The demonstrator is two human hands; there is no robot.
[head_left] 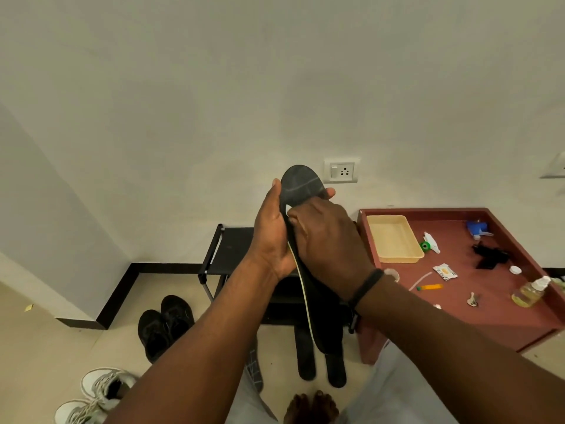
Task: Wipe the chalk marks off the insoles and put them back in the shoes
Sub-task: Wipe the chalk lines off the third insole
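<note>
Up in front of the wall, a dark insole (301,185) stands nearly upright between both hands, its toe end topmost and faint pale chalk lines crossing that end. The left hand (272,237) grips the insole's left edge, thumb pointing up alongside it. The right hand (327,240) is curled over the middle of the insole from the other side, fingertips pressed to its face — a small white scrap shows at the fingertips, but whether it is a cloth cannot be told. A black band (367,287) circles the right wrist.

Below on the floor, two more dark insoles (305,359) lie side by side just in front of a black shoe rack (229,249) that stands against the wall. A pair of black shoes (165,325) sits left of them, well apart from the hands, and a pair of white sneakers (97,393) lies nearer the lower left corner.

To the right stands a reddish bench (489,316) — on it a cream plastic tray (394,240), a blue spray head (477,229), a bottle of yellowish liquid (529,292) and a small sachet (445,271). A wall socket (342,171) sits just right of the insole's tip.
</note>
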